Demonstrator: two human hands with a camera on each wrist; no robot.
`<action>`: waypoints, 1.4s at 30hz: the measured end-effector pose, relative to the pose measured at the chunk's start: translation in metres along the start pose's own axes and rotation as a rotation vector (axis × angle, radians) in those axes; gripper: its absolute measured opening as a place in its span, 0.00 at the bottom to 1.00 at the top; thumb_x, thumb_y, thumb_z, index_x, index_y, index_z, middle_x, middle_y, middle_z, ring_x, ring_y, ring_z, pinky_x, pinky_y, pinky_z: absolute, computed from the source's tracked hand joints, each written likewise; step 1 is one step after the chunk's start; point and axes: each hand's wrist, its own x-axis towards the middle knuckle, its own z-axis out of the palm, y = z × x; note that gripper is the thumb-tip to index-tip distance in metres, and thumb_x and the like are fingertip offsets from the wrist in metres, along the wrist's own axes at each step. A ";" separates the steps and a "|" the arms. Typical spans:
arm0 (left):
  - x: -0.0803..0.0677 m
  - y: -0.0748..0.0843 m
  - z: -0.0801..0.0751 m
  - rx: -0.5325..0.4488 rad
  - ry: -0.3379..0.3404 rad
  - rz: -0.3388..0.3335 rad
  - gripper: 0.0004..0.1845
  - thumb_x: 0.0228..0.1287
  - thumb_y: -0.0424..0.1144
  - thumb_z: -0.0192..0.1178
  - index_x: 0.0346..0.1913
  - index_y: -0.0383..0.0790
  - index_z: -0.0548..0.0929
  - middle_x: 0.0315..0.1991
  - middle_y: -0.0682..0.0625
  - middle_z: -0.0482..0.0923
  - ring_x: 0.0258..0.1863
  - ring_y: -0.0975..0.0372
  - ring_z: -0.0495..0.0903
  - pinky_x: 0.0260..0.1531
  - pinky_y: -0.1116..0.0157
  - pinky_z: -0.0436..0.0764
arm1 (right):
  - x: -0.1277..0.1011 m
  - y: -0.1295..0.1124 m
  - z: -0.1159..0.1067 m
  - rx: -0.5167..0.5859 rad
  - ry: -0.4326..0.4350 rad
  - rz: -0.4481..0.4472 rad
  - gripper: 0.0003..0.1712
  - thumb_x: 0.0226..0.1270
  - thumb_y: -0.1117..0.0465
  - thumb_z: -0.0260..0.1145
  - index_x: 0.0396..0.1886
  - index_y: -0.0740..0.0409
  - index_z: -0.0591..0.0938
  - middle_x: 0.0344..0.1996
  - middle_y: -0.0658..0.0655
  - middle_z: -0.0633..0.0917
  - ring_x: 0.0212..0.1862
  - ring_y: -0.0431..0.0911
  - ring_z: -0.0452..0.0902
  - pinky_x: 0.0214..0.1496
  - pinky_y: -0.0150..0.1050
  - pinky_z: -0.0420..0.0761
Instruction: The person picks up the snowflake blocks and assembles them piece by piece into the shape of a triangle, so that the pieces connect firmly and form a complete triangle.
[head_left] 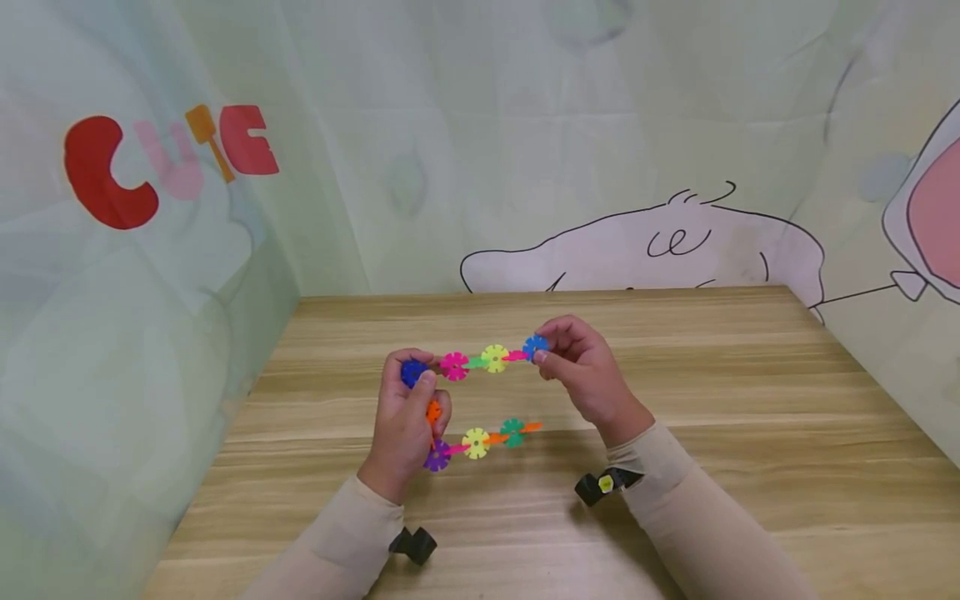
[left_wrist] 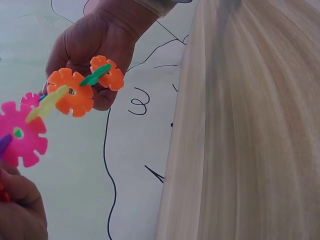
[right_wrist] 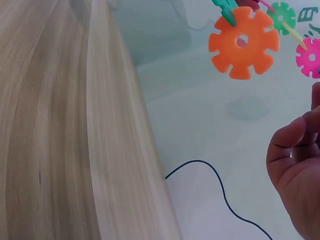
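Observation:
A chain of notched, flower-shaped plastic discs in several colours is held up above the table. My left hand [head_left: 401, 417] grips the chain around a dark blue disc [head_left: 414, 373], its thumb laid over that disc. My right hand [head_left: 588, 375] pinches a lighter blue disc [head_left: 535, 347] at the upper end. Between the hands run a pink disc [head_left: 454, 367] and a yellow disc [head_left: 495, 358]. Below the left hand, a lower stretch with a purple disc [head_left: 437, 456] and a green disc [head_left: 513, 432] sticks out to the right. At its free end is an orange disc [right_wrist: 243, 42].
The wood-grain table [head_left: 712, 400] lies beneath both hands. A pale cloth [head_left: 420, 150] with cartoon drawings stands along its back and left sides. Each wrist wears a small black camera [head_left: 420, 546].

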 end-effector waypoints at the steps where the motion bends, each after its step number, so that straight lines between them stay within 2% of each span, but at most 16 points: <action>1: 0.000 0.000 0.000 0.000 0.000 0.002 0.09 0.87 0.37 0.39 0.62 0.41 0.61 0.55 0.46 0.66 0.18 0.66 0.66 0.20 0.75 0.71 | 0.000 0.000 0.001 -0.001 0.000 0.001 0.15 0.73 0.76 0.63 0.50 0.53 0.80 0.37 0.49 0.83 0.36 0.43 0.77 0.41 0.32 0.84; 4: -0.001 -0.001 0.001 0.002 -0.006 0.015 0.09 0.87 0.37 0.39 0.62 0.39 0.60 0.55 0.47 0.67 0.18 0.66 0.66 0.19 0.75 0.70 | -0.001 0.001 0.002 -0.012 -0.002 -0.009 0.15 0.73 0.76 0.62 0.49 0.53 0.79 0.37 0.48 0.84 0.35 0.42 0.78 0.41 0.32 0.84; 9: -0.003 -0.005 0.003 0.011 -0.035 0.044 0.13 0.87 0.37 0.39 0.62 0.31 0.57 0.52 0.48 0.68 0.18 0.66 0.66 0.18 0.75 0.69 | -0.002 0.000 0.002 -0.028 -0.007 -0.079 0.15 0.72 0.78 0.61 0.48 0.55 0.79 0.37 0.47 0.85 0.34 0.41 0.79 0.41 0.31 0.85; 14: -0.003 -0.004 0.004 0.032 -0.015 0.039 0.12 0.87 0.37 0.39 0.62 0.32 0.59 0.50 0.47 0.69 0.18 0.66 0.67 0.17 0.74 0.69 | -0.001 -0.002 0.001 -0.060 -0.013 -0.085 0.12 0.73 0.77 0.61 0.52 0.68 0.76 0.37 0.50 0.84 0.35 0.42 0.78 0.41 0.32 0.85; 16: -0.003 -0.002 0.004 0.039 0.024 0.023 0.11 0.87 0.37 0.39 0.61 0.36 0.60 0.52 0.47 0.70 0.18 0.65 0.67 0.17 0.73 0.70 | 0.000 -0.002 0.001 -0.081 -0.023 -0.028 0.16 0.75 0.74 0.62 0.59 0.69 0.74 0.40 0.54 0.83 0.37 0.44 0.79 0.42 0.33 0.85; 18: -0.002 0.000 0.004 0.038 0.079 0.019 0.09 0.87 0.38 0.39 0.61 0.40 0.62 0.53 0.48 0.70 0.18 0.65 0.68 0.17 0.73 0.70 | 0.001 0.000 0.000 -0.108 -0.053 0.068 0.21 0.78 0.69 0.62 0.66 0.66 0.71 0.46 0.59 0.83 0.40 0.47 0.80 0.44 0.35 0.86; 21: 0.000 0.003 0.002 0.007 0.179 0.045 0.06 0.87 0.39 0.41 0.58 0.44 0.63 0.53 0.48 0.71 0.17 0.64 0.67 0.16 0.73 0.70 | 0.001 0.001 -0.001 -0.139 -0.172 0.232 0.26 0.80 0.64 0.62 0.73 0.59 0.68 0.55 0.65 0.83 0.48 0.51 0.83 0.49 0.39 0.88; 23: 0.001 0.004 0.001 -0.012 0.229 0.085 0.06 0.87 0.39 0.41 0.58 0.44 0.64 0.52 0.48 0.70 0.16 0.63 0.67 0.16 0.74 0.70 | 0.000 0.001 0.000 -0.141 -0.268 0.304 0.28 0.79 0.63 0.63 0.74 0.58 0.68 0.58 0.67 0.82 0.52 0.56 0.85 0.51 0.41 0.89; 25: 0.001 0.004 0.001 -0.035 0.257 0.125 0.06 0.87 0.39 0.41 0.57 0.44 0.64 0.52 0.48 0.70 0.16 0.64 0.66 0.16 0.74 0.71 | -0.001 -0.001 0.003 -0.133 -0.340 0.322 0.29 0.77 0.65 0.65 0.73 0.61 0.69 0.57 0.67 0.83 0.53 0.56 0.85 0.53 0.42 0.89; 27: 0.001 0.004 0.001 -0.052 0.260 0.155 0.05 0.87 0.39 0.41 0.57 0.44 0.63 0.52 0.48 0.69 0.16 0.64 0.67 0.16 0.74 0.72 | -0.001 -0.002 0.007 -0.115 -0.356 0.301 0.28 0.75 0.68 0.66 0.71 0.64 0.71 0.53 0.65 0.85 0.51 0.53 0.87 0.54 0.41 0.88; 30: 0.000 0.003 0.004 -0.069 0.232 0.190 0.06 0.87 0.39 0.41 0.58 0.43 0.63 0.53 0.48 0.68 0.17 0.64 0.67 0.17 0.75 0.72 | -0.001 -0.004 0.012 -0.121 -0.297 0.243 0.26 0.72 0.71 0.67 0.67 0.68 0.73 0.49 0.65 0.86 0.46 0.46 0.87 0.53 0.37 0.88; 33: -0.001 0.003 0.005 -0.071 0.206 0.200 0.07 0.87 0.38 0.41 0.58 0.42 0.63 0.54 0.48 0.67 0.17 0.64 0.68 0.18 0.74 0.74 | -0.001 -0.006 0.015 -0.118 -0.214 0.215 0.27 0.72 0.72 0.67 0.68 0.67 0.73 0.52 0.70 0.85 0.45 0.43 0.87 0.52 0.35 0.88; 37: -0.002 0.002 0.006 -0.033 0.180 0.154 0.07 0.87 0.37 0.41 0.59 0.42 0.64 0.53 0.48 0.70 0.20 0.63 0.73 0.22 0.72 0.79 | -0.002 -0.010 0.017 -0.064 -0.103 0.190 0.32 0.72 0.73 0.66 0.72 0.63 0.68 0.57 0.72 0.82 0.48 0.45 0.86 0.54 0.34 0.88; 42: -0.005 0.001 0.008 0.043 0.125 0.104 0.10 0.85 0.32 0.43 0.62 0.33 0.65 0.51 0.45 0.75 0.25 0.62 0.82 0.30 0.67 0.87 | -0.004 -0.012 0.018 0.002 -0.028 0.117 0.37 0.72 0.76 0.65 0.76 0.58 0.64 0.55 0.64 0.85 0.51 0.45 0.86 0.56 0.36 0.88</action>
